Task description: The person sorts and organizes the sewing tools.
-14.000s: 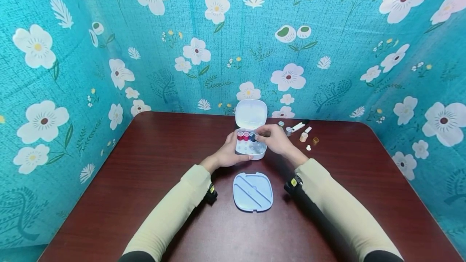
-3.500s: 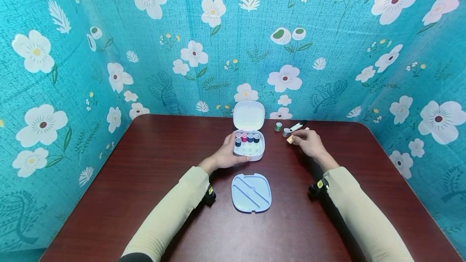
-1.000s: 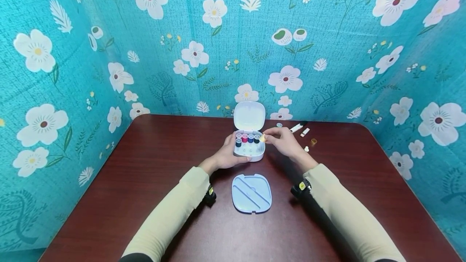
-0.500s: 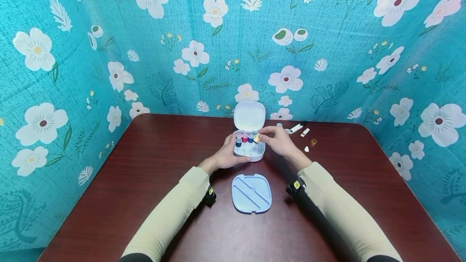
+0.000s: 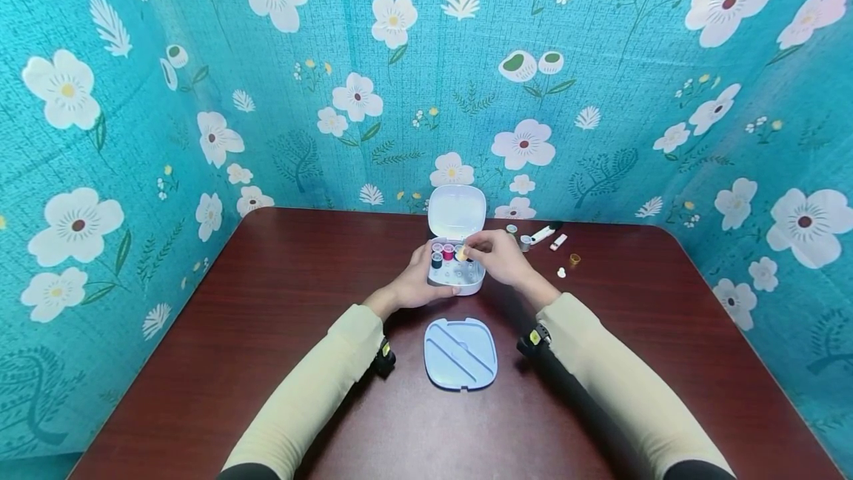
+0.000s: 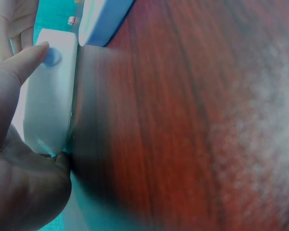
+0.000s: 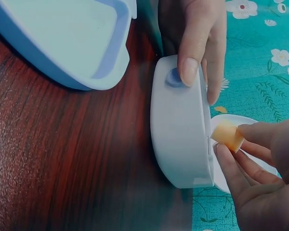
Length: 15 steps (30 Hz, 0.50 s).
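A small white sewing box (image 5: 472, 288) stands at the middle back of the table with its lid (image 5: 457, 212) raised. My left hand (image 5: 415, 286) grips it from the left, with the thumb (image 7: 190, 72) on the front near a round blue button (image 7: 174, 78). Inside, a red spool (image 5: 449, 252) and a dark spool (image 5: 436, 261) stand among others on pegs. My right hand (image 5: 503, 256) pinches a pale yellow thread spool (image 7: 228, 135) between thumb and fingers, over the back row of the box. The hand partly hides that row.
A light blue grooved tray (image 5: 460, 354) lies in front of the box. To the right are a green spool (image 5: 511, 230), a grey spool (image 5: 526, 242), a white-handled tool (image 5: 543, 235), a white piece (image 5: 558, 242), a gold ring-like piece (image 5: 574, 259) and a small white bit (image 5: 561, 272).
Earlier my right hand placed dark spools in the box, then took the yellow spool from the right. It has since carried it left over the back row. The left hand has kept its grip.
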Each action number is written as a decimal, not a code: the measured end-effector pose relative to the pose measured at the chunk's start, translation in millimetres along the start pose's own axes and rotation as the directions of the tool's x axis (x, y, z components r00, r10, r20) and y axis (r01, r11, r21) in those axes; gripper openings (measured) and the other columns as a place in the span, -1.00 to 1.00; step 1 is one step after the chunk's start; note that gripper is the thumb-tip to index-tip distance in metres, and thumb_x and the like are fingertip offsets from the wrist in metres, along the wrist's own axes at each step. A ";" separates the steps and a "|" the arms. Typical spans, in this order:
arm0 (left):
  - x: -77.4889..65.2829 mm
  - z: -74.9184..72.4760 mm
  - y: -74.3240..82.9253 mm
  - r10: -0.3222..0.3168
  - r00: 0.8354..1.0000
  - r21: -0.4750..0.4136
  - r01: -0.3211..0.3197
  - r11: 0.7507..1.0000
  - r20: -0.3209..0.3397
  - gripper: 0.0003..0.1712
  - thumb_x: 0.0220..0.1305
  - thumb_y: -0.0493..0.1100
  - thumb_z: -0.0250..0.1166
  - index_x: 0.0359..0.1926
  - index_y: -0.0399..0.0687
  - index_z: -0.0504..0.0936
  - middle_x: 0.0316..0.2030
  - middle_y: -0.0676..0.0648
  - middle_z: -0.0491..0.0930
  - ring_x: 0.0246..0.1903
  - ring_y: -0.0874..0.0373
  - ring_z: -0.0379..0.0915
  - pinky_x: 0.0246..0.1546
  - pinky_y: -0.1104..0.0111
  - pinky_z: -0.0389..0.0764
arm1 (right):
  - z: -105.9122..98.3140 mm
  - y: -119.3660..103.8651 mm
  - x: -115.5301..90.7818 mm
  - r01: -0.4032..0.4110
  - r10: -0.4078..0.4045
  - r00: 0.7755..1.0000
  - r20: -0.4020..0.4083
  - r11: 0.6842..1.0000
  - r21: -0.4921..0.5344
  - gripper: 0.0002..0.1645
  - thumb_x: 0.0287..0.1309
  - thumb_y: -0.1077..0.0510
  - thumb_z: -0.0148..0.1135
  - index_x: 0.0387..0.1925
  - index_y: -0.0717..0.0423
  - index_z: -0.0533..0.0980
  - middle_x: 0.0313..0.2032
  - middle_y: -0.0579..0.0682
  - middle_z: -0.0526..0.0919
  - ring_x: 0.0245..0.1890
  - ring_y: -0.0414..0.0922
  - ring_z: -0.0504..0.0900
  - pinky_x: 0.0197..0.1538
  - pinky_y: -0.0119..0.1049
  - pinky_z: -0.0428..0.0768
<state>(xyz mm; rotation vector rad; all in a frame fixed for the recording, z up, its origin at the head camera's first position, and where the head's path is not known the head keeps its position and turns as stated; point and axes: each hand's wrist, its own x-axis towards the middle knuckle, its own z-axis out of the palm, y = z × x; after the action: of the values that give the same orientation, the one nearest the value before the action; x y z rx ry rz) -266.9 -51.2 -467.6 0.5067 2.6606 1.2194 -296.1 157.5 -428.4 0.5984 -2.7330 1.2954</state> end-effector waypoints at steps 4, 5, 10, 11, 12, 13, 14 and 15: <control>0.3 0.3 -0.3 0.004 1.000 0.001 -0.004 1.000 -0.003 0.34 -0.07 0.24 0.43 0.46 0.06 -0.34 0.38 -0.12 -0.15 0.30 0.07 -0.04 0.26 0.21 0.16 | 1.9 -1.4 0.8 0.026 -0.026 1.000 0.006 0.999 -0.037 -0.82 0.15 0.18 0.28 -0.23 0.18 0.64 -0.34 -0.04 0.68 -0.30 -0.14 0.64 -0.23 -0.19 0.58; 0.3 0.2 -0.2 0.005 1.000 0.000 -0.005 1.000 -0.004 0.34 -0.07 0.24 0.43 0.46 0.06 -0.33 0.38 -0.12 -0.15 0.29 0.07 -0.03 0.26 0.21 0.16 | 2.5 -2.0 0.9 0.035 -0.035 0.999 0.010 0.998 -0.045 -0.82 0.15 0.18 0.27 -0.23 0.18 0.64 -0.34 -0.04 0.69 -0.29 -0.14 0.64 -0.22 -0.19 0.59; -0.4 -0.2 0.4 0.007 1.000 0.000 -0.007 1.000 0.000 0.33 -0.06 0.23 0.43 0.46 0.05 -0.33 0.38 -0.13 -0.15 0.28 0.06 0.00 0.26 0.20 0.18 | 5.6 -3.8 2.5 0.069 -0.068 0.998 0.019 0.995 -0.075 -0.81 0.16 0.19 0.26 -0.21 0.21 0.64 -0.31 -0.01 0.69 -0.26 -0.13 0.65 -0.20 -0.18 0.60; -0.3 -0.2 0.4 0.007 1.000 0.001 -0.007 1.000 0.001 0.34 -0.05 0.23 0.43 0.46 0.04 -0.33 0.38 -0.12 -0.15 0.28 0.06 0.00 0.26 0.20 0.18 | 6.3 -4.3 2.9 0.073 -0.072 0.997 0.021 0.994 -0.082 -0.81 0.16 0.20 0.26 -0.21 0.21 0.64 -0.30 -0.01 0.69 -0.25 -0.13 0.65 -0.19 -0.19 0.61; -0.2 -0.2 0.4 0.005 1.000 0.002 -0.005 1.000 0.004 0.34 -0.05 0.23 0.42 0.46 0.04 -0.34 0.38 -0.12 -0.16 0.28 0.06 -0.01 0.26 0.21 0.17 | 6.9 -4.8 3.3 0.076 -0.075 0.997 0.023 0.993 -0.087 -0.80 0.16 0.20 0.26 -0.20 0.21 0.64 -0.29 0.00 0.69 -0.25 -0.12 0.65 -0.18 -0.19 0.61; -0.2 -0.3 0.4 0.007 1.000 0.001 -0.007 1.000 0.005 0.34 -0.05 0.22 0.42 0.46 0.01 -0.35 0.39 -0.13 -0.17 0.29 0.06 -0.02 0.26 0.20 0.17 | 7.3 -5.6 3.3 0.083 -0.081 0.996 0.025 0.992 -0.092 -0.80 0.16 0.21 0.26 -0.19 0.23 0.63 -0.28 0.02 0.69 -0.24 -0.11 0.66 -0.17 -0.18 0.61; 0.0 -0.3 0.2 0.004 1.000 0.002 -0.004 1.000 0.007 0.35 -0.05 0.23 0.42 0.46 0.01 -0.36 0.39 -0.12 -0.17 0.29 0.06 -0.02 0.27 0.21 0.16 | 8.1 -6.0 3.7 0.084 -0.082 0.996 0.028 0.991 -0.103 -0.79 0.16 0.21 0.26 -0.18 0.23 0.63 -0.27 0.02 0.69 -0.24 -0.11 0.65 -0.17 -0.18 0.61; 0.3 -0.3 -0.1 0.000 1.000 0.004 0.000 1.000 0.010 0.36 -0.05 0.24 0.42 0.46 0.01 -0.37 0.39 -0.12 -0.18 0.30 0.06 -0.03 0.27 0.22 0.16 | 8.8 -6.5 4.1 0.087 -0.084 0.996 0.031 0.990 -0.111 -0.79 0.16 0.22 0.26 -0.18 0.23 0.63 -0.27 0.03 0.68 -0.24 -0.11 0.65 -0.16 -0.18 0.61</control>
<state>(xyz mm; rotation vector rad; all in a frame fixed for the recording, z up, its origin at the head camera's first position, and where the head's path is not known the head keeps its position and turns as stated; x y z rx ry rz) -267.3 -51.4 -467.5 0.5127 2.6557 1.2083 -296.5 145.8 -428.5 0.7183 -2.7454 1.1144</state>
